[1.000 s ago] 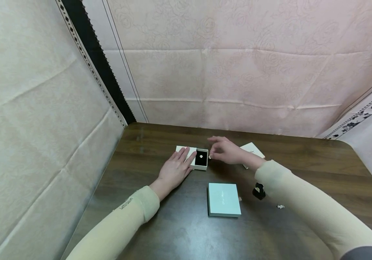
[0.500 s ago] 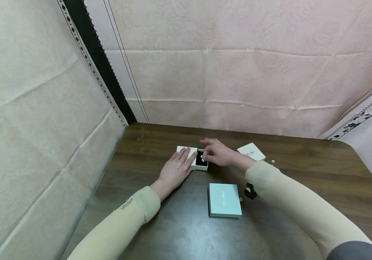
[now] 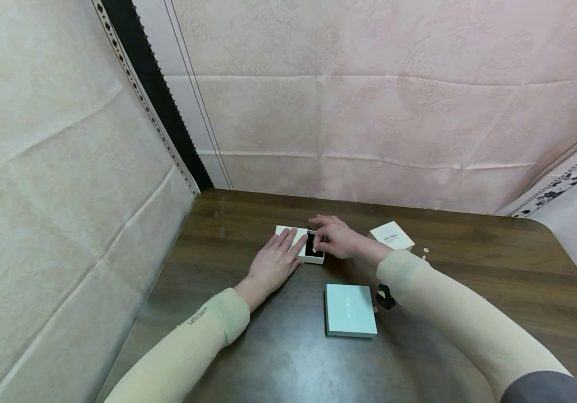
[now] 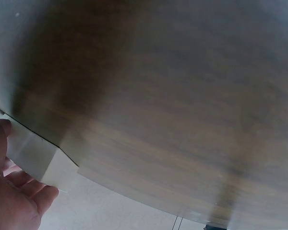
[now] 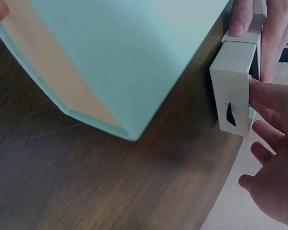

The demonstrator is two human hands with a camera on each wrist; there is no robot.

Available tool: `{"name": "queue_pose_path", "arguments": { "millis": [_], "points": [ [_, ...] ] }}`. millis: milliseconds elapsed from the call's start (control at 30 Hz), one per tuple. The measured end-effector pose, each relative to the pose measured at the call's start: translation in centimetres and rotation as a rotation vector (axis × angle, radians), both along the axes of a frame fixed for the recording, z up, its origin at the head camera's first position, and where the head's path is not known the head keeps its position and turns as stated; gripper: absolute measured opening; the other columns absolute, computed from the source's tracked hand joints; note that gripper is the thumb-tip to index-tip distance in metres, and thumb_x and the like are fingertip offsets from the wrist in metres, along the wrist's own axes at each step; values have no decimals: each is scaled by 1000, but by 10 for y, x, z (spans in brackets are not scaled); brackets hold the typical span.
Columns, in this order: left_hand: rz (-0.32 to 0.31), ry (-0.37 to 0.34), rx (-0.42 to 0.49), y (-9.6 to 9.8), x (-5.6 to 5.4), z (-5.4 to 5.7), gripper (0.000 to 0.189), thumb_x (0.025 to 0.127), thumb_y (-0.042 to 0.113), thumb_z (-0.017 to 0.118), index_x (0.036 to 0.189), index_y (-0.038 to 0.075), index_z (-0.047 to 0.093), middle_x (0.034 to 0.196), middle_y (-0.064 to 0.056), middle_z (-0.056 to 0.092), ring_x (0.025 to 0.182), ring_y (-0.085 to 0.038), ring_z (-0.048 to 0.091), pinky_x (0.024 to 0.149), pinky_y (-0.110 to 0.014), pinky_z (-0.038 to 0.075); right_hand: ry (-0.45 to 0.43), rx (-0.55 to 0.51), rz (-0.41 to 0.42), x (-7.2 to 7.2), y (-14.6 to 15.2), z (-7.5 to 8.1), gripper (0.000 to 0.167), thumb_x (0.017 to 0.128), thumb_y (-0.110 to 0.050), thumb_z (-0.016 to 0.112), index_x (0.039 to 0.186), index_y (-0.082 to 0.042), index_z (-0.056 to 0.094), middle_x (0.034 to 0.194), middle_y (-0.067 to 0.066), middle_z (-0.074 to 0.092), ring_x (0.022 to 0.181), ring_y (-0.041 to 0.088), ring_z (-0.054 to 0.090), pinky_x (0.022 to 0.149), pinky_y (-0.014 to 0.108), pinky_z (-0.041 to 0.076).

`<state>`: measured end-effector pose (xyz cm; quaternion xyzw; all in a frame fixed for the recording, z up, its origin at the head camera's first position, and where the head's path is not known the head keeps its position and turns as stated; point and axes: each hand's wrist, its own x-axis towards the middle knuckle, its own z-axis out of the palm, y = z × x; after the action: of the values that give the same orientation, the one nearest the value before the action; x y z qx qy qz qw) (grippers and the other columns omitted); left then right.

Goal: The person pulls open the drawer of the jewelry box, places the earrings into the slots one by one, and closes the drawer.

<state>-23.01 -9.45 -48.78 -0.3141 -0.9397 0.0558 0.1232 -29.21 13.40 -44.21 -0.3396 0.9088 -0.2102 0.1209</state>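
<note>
In the head view a small white drawer-style jewelry box [image 3: 315,259] lies on the table with its drawer slid partly out, showing a black lining. My left hand [image 3: 271,264] holds the box's sleeve, fingers laid over the top and thumb against the near side. The left wrist view shows thumb and fingers on either side of the white sleeve [image 4: 36,151]. Over the black lining, my right hand [image 3: 337,240] pinches a small silvery piece, apparently an earring [image 3: 314,250], mostly hidden by the fingertips. The right wrist view shows the drawer's end wall [image 5: 230,91] beside those fingers.
A closed teal box [image 3: 351,309] sits nearer on the table, below the right hand. Behind the right forearm lies a white lettered box [image 3: 392,235]. Small silvery pieces [image 3: 426,250] lie right of it, partly behind the sleeve. Pale cloth [image 3: 328,112] hangs behind the table.
My right hand has moved left from beside the drawer to over its black lining, carrying the small silvery piece. The left hand has stayed on the sleeve.
</note>
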Motion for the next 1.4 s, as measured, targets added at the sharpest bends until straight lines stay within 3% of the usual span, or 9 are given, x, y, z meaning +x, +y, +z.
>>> {"name": "queue_pose_path", "arguments": {
  "millis": [400, 867, 1400],
  "points": [
    [-7, 16, 4, 0, -1, -2, 59, 112, 41, 57, 164, 15, 45, 164, -17, 47, 151, -30, 48, 120, -43, 45, -2, 31, -9, -4, -3, 0, 20, 105, -11, 66, 88, -11, 76, 162, 26, 46, 158, 50, 26, 126, 69, 22],
    [-15, 19, 22, 0, 0, 1, 60, 111, 40, 59, 163, 14, 47, 163, -18, 49, 150, -30, 50, 119, -44, 45, -78, 33, -24, -5, -4, 4, 19, 105, -12, 65, 90, -12, 77, 162, 24, 47, 159, 49, 25, 127, 68, 21],
    [-23, 35, 10, -1, 0, 1, 59, 112, 40, 58, 164, 14, 46, 163, -18, 50, 149, -30, 50, 119, -44, 46, -83, 41, -68, -10, -3, 2, 22, 107, -13, 63, 92, -10, 78, 160, 25, 48, 158, 48, 26, 129, 65, 19]
  ]
}}
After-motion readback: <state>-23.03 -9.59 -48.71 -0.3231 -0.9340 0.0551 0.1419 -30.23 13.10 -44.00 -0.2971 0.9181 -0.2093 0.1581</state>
